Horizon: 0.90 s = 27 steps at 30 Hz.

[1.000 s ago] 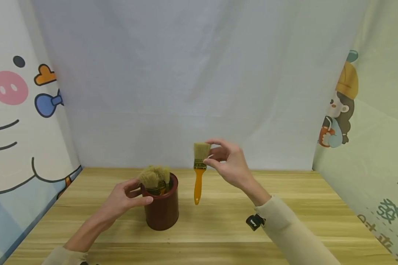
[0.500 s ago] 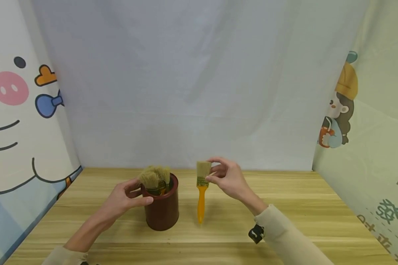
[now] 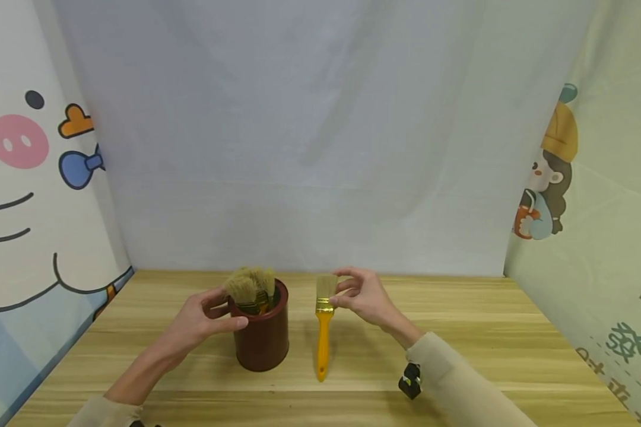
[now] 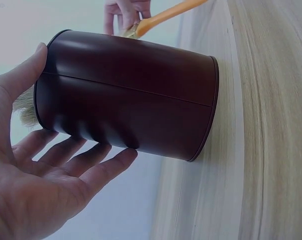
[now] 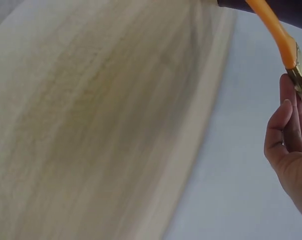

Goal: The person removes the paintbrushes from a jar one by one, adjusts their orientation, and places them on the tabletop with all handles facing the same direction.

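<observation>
A dark red round pot (image 3: 262, 344) stands upright on the table, left of centre in the head view. Bristle ends of several paintbrushes (image 3: 248, 287) stick out of its top. My left hand (image 3: 194, 320) holds the pot near the rim, thumb at the front and fingers along the far side, as the left wrist view also shows on the pot (image 4: 126, 95). To the right, my right hand (image 3: 365, 299) pinches a paintbrush (image 3: 323, 338) by its metal band and bristles. Its orange handle (image 5: 273, 30) points down, close over the table.
The wooden table (image 3: 459, 332) runs back to a pale grey cloth (image 3: 320, 148). Cloths printed with cartoons hang at the left (image 3: 27, 196) and right (image 3: 593, 237). A small black device (image 3: 410, 381) sits at the right cuff.
My right hand has lowered the paintbrush toward the table, with its bristles still up. My left hand and the pot have stayed in place.
</observation>
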Available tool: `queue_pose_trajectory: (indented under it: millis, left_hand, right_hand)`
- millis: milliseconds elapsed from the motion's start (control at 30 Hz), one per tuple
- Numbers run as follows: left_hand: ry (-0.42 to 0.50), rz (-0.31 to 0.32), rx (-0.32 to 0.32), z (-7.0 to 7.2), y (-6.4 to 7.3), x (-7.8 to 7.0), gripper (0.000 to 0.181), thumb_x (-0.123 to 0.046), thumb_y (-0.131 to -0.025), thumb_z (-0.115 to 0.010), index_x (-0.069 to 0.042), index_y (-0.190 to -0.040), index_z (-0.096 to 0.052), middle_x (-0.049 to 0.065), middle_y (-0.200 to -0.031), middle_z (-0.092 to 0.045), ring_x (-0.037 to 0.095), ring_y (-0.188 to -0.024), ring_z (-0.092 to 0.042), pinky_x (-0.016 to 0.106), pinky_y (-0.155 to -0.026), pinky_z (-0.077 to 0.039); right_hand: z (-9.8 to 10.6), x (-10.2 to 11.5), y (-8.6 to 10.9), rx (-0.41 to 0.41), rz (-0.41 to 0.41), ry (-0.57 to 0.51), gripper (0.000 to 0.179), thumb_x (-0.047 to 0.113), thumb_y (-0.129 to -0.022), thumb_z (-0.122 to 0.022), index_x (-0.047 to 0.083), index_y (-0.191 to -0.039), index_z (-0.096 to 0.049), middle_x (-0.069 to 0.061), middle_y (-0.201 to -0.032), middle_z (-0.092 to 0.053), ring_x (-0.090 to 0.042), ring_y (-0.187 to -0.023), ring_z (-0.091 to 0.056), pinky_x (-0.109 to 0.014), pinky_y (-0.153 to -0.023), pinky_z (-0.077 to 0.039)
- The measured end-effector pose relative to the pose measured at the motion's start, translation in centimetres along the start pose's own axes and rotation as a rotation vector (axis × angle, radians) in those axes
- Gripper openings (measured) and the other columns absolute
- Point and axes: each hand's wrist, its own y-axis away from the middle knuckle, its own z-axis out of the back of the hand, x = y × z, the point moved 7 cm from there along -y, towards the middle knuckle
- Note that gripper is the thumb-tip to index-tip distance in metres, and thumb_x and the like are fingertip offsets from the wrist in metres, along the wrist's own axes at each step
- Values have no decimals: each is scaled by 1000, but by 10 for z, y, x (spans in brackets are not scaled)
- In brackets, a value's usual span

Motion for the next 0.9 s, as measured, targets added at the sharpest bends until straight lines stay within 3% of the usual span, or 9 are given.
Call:
queue_pose_trajectory:
  millis: [100,200,600,900]
  left_hand:
    - [0,-2,1,0,0,-1,83,-19,-97,-79,-2,-164,-35,28,-166,-30,52,-147,-37,48,-106,-53]
    - [9,-5,1,1,0,-2,82,-19,-97,-79,-2,-164,-35,29,-165,-30,52,-146,-37,47,-105,-54]
    - [25,13,0,2,0,-1,83,-19,-96,-80,-2,-164,-34,28,-166,-30,51,-147,-36,47,-106,-53]
    - [20,16,-4,2,0,-1,84,-20,-96,-80,-1,-164,-33,28,-166,-30,51,-147,-37,48,-107,-52]
  right_hand:
    - [-3,-7,-2,14,-32,-29,53,-1,-90,-81,-8,-139,-61,-18,-103,-74,-32,-86,-76,-59,-82,-62]
    - [-5,-13,-4,23,-57,-46,53,-2,-90,-81,-8,-139,-61,-18,-103,-73,-31,-84,-76,-62,-81,-61]
    - [-16,-36,-9,72,-181,-49,55,-3,-89,-80,-13,-138,-58,-18,-102,-71,-22,-79,-73,-50,-76,-64]
    - [-30,-49,-13,104,-239,-120,50,-13,-85,-77,-17,-131,-59,-16,-93,-74,-17,-75,-73,-39,-73,-65]
